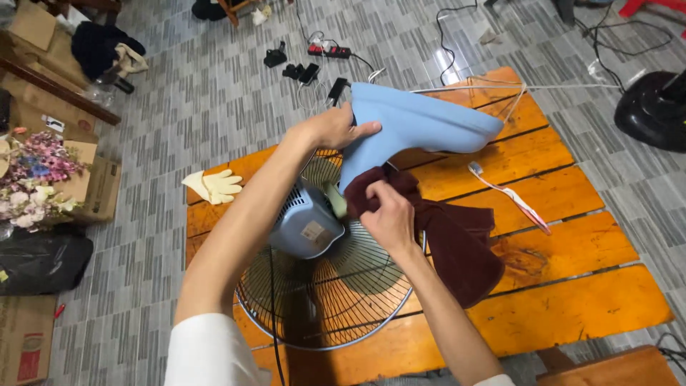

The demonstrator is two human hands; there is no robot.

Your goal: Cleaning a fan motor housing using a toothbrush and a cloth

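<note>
A light blue fan base [418, 121] is lifted over an orange wooden table [572, 250]. My left hand [334, 127] grips its near edge at the top. My right hand [389, 214] presses a dark maroon cloth [457, 246] against the base's neck, just above the grey-blue motor housing [304, 223]. The fan's wire grille [336, 286] lies face down on the table under my arms. The cloth hangs down to the right over the table.
A toothbrush [509, 194] and a pair of cream gloves [213, 186] lie on the table. A power strip and chargers [314, 64] sit on the tiled floor beyond. A black fan base [652, 111] stands at right; boxes and flowers [36, 175] at left.
</note>
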